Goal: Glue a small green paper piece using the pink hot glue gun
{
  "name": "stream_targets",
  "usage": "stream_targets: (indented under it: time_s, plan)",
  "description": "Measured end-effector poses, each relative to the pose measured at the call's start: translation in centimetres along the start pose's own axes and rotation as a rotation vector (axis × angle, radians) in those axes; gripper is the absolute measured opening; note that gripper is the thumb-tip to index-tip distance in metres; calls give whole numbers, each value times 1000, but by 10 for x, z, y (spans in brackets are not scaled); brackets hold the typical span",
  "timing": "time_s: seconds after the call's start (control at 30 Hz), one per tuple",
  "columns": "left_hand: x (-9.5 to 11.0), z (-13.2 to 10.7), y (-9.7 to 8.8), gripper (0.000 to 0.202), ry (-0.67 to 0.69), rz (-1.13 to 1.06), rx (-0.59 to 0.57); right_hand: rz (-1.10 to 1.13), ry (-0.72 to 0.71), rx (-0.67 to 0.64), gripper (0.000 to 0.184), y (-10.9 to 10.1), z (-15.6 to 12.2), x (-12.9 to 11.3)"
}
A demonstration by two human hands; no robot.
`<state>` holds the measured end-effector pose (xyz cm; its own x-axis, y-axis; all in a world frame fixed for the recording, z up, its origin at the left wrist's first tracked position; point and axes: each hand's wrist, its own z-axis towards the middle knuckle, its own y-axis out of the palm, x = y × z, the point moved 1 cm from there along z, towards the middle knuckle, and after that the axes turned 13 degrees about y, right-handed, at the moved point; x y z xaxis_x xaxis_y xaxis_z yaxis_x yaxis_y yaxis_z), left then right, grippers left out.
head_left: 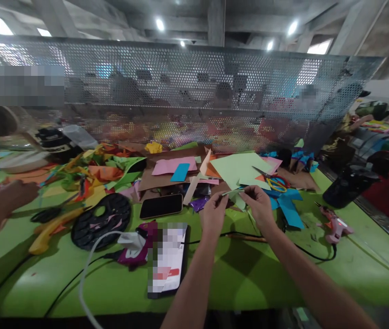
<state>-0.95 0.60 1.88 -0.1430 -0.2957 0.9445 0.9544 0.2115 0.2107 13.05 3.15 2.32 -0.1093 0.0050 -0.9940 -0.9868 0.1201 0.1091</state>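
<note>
My left hand (214, 208) and my right hand (258, 203) are close together above the green table. Both pinch a small piece of pale green paper (233, 192), thumbs and fingertips closed on its two ends. Just behind them lie large pale green sheets (238, 164). Scissors (277, 183) with yellow and red handles rest on the paper's right edge. Blue paper strips (290, 211) lie to the right of my right hand. A shiny purple wrapper (199, 204) sits beside my left hand. Part of the held paper is hidden by my fingers.
A pink glue gun (334, 225) and dark tumbler (350, 185) stand right. Left are a black phone (162, 206), a lit phone (170, 262), a tissue pack (134, 249), a black round tray (103, 221), a yellow-handled tool (55, 230) and another person's hand (19, 196). Cables cross the table (242, 283).
</note>
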Motion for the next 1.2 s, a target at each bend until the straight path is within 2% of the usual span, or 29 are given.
stream_targets:
  time_s: [0.43, 0.73, 0.97, 1.2]
  plan:
    - [2, 0, 2, 23, -14, -88, -4, 15, -43, 40, 34, -3, 4, -1]
    - [1, 1, 3, 22, -23, -89, -17, 6, -76, 20, 34, -5, 2, -5]
    - [4, 0, 2, 31, -2, -44, -15, -37, -57, -6, 35, -9, 2, -5]
    - [3, 1, 1, 33, -7, -31, -3, -40, -54, -9, 36, -9, -1, -10]
